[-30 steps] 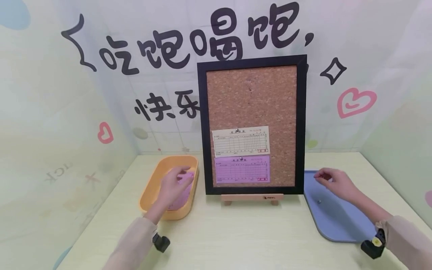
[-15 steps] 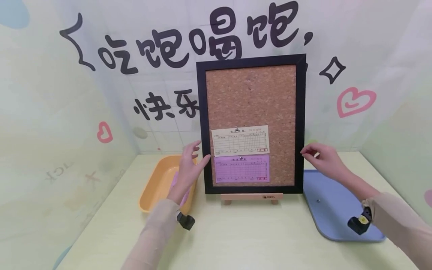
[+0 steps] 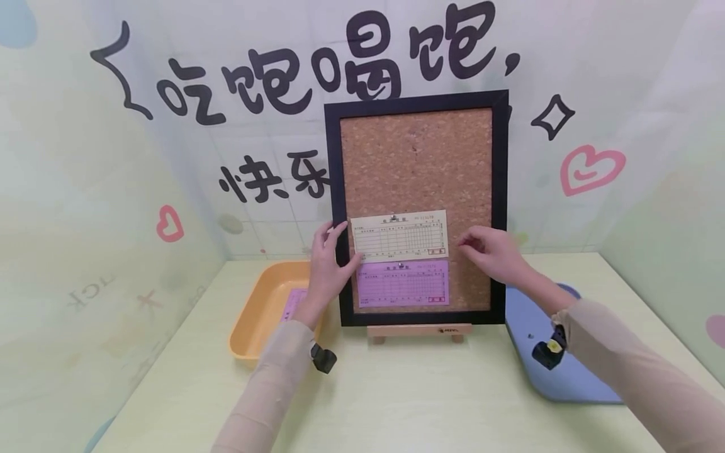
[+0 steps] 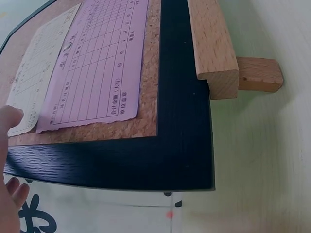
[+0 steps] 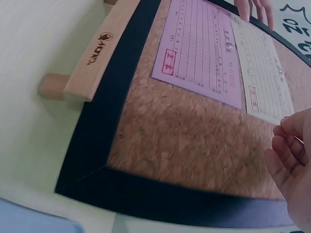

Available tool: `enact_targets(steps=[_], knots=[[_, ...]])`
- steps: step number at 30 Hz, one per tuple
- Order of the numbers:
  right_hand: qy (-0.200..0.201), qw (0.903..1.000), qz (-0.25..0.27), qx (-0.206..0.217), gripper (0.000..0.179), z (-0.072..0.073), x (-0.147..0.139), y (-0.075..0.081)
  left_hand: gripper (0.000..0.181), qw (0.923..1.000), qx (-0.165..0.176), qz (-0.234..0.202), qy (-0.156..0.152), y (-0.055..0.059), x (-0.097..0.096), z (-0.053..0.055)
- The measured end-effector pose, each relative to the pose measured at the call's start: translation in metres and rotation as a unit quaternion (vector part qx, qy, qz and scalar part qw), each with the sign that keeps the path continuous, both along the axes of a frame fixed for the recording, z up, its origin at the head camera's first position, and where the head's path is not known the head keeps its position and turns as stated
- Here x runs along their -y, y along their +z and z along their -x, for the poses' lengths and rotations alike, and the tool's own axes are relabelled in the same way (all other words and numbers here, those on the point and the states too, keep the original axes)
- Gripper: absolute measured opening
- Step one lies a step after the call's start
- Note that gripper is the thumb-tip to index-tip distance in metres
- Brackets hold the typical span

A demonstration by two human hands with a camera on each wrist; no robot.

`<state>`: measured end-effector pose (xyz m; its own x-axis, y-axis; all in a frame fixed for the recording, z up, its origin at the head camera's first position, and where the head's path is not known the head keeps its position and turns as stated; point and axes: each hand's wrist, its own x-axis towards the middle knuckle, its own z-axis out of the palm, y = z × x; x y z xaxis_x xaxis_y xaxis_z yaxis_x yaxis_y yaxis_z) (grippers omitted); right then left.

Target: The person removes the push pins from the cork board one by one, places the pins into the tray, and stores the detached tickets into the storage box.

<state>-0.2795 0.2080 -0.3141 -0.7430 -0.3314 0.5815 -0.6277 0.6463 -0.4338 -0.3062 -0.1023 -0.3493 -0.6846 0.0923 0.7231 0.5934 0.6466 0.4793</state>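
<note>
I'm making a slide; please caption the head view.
Two hands at a framed corkboard on a wooden stand, a cream slip pinned above a purple slip.

On the table (image 3: 408,396), before the far wall (image 3: 243,19), a board (image 3: 416,163) rests on a stand (image 3: 419,330). An upper slip (image 3: 399,236) sits on it above a lower slip (image 3: 403,285). A bin (image 3: 259,314) with another slip (image 3: 293,303) inside lies left, a tray (image 3: 555,381) right.
</note>
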Motion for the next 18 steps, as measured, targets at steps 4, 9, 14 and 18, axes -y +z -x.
enact_targets(steps=[4,9,14,18], knots=[[0.015,0.9997,0.006,0.018,0.007,0.007,0.016,0.008,0.062,0.9999,0.008,-0.013,-0.008,-0.002,-0.002,0.0],[0.015,0.9987,0.014,0.048,0.009,0.01,0.036,0.019,0.062,0.9997,0.002,-0.022,-0.01,-0.007,-0.005,0.001],[0.01,0.9986,0.006,0.052,0.009,0.013,0.054,0.026,0.061,0.9994,-0.002,-0.032,-0.011,-0.009,-0.006,0.003],[0.011,0.999,-0.012,0.041,0.009,0.018,0.064,0.031,0.062,0.9991,-0.008,-0.039,-0.015,-0.009,-0.007,0.004]])
